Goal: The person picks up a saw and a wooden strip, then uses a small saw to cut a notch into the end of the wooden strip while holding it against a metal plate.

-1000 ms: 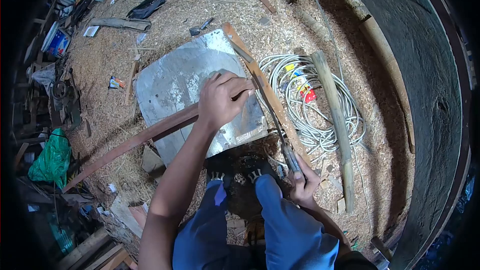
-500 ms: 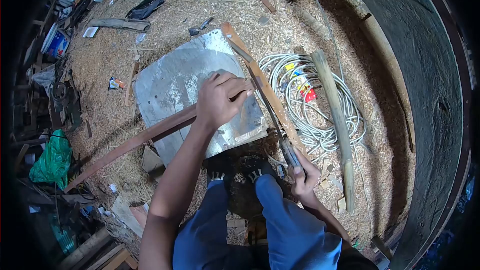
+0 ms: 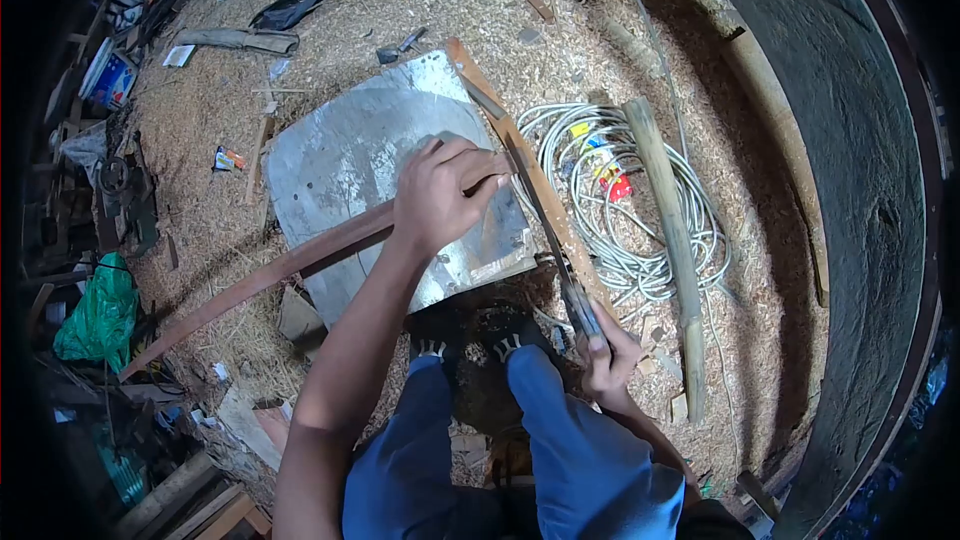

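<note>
My left hand (image 3: 440,190) is closed round a long reddish-brown wooden strip (image 3: 300,258) near its right end, over a worn grey metal-topped table (image 3: 340,150). The strip runs down to the lower left, past the table's edge. My right hand (image 3: 610,352) grips the handle of a saw (image 3: 556,245). The dark blade slants up and left from my fist, and its upper part lies beside the strip's right end. Just right of the blade an orange-brown board (image 3: 545,190) stretches along the table's right side.
Coiled grey cable (image 3: 655,265) lies on the shavings to the right, with a wooden pole (image 3: 672,225) across it. A hammer (image 3: 402,45) is behind the table. A green bag (image 3: 102,312) sits at the left. A dark curved wall (image 3: 850,220) stands far right.
The view has shifted slightly. The saw and my right hand show only a small shift, while my left hand stays closed on the strip.
</note>
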A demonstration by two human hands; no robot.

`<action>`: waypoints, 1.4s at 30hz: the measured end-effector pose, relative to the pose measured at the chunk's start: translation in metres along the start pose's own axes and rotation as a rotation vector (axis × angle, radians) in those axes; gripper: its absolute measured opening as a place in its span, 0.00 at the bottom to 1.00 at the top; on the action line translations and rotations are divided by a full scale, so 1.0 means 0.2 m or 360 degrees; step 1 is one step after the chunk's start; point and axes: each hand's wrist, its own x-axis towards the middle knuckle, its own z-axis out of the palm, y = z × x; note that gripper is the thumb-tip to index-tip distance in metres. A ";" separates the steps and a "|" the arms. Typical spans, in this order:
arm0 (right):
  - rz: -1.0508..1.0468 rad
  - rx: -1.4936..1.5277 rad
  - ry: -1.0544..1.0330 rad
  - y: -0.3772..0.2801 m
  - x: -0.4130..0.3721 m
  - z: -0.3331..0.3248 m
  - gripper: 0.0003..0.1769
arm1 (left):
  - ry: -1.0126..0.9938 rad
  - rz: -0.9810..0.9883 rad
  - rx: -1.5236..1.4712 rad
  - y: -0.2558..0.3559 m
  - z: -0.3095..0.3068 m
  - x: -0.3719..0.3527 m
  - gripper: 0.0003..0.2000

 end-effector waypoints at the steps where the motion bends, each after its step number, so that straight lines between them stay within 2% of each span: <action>1: 0.0148 0.0016 0.0054 0.00 0.03 0.02 0.29 | 0.0026 0.0022 0.0009 0.00 0.00 0.00 0.09; 10: 0.0130 0.0136 0.0057 0.00 -0.01 0.02 0.28 | 0.0047 0.0008 -0.0013 0.00 0.00 0.00 0.10; 12: 0.0008 -0.0064 0.0003 0.04 0.07 0.05 0.30 | 0.0053 0.0021 -0.0002 0.01 0.00 0.01 0.09; 16: 0.0135 -0.0094 -0.0061 -0.05 0.01 -0.02 0.29 | 0.0050 0.0030 -0.0017 0.00 0.00 0.01 0.09; 17: 0.0133 0.0107 0.0070 0.04 -0.08 -0.01 0.29 | 0.0061 0.0015 -0.0024 0.00 0.00 0.01 0.09; 18: 0.0130 0.0105 0.0062 0.02 -0.06 -0.01 0.29 | 0.0068 0.0011 -0.0024 0.00 -0.01 0.01 0.09; 21: 0.0225 -0.0133 -0.0044 -0.03 0.06 0.01 0.29 | 0.0067 0.0085 0.0007 0.00 0.00 0.01 0.10; 24: 0.0197 -0.0101 -0.0042 -0.04 0.11 0.03 0.29 | 0.0048 0.0052 -0.0018 -0.01 0.00 0.01 0.09; 26: 0.0157 -0.0115 -0.0048 -0.02 0.01 0.00 0.29 | 0.0039 0.0028 -0.0022 0.00 -0.01 0.01 0.09; 29: 0.0096 0.0118 0.0026 -0.01 -0.03 0.00 0.28 | 0.0055 0.0055 -0.0009 -0.01 0.00 0.01 0.09; 32: 0.0208 -0.0132 -0.0071 -0.02 0.11 0.03 0.27 | 0.0043 0.0062 0.0008 0.00 0.00 0.01 0.09; 34: 0.0212 -0.0100 -0.0053 -0.01 0.12 0.04 0.28 | 0.0045 0.0071 0.0008 -0.01 0.00 0.01 0.09; 37: 0.0039 0.0021 0.0014 -0.03 0.01 0.01 0.28 | 0.0079 0.0075 -0.0001 -0.01 0.00 0.01 0.09; 40: 0.0140 0.0012 -0.0012 -0.02 0.01 -0.01 0.28 | 0.0085 0.0061 0.0003 0.00 -0.01 0.00 0.09; 42: 0.0091 -0.0020 0.0012 0.02 0.11 0.04 0.28 | 0.0071 0.0082 0.0024 0.00 0.00 0.01 0.09</action>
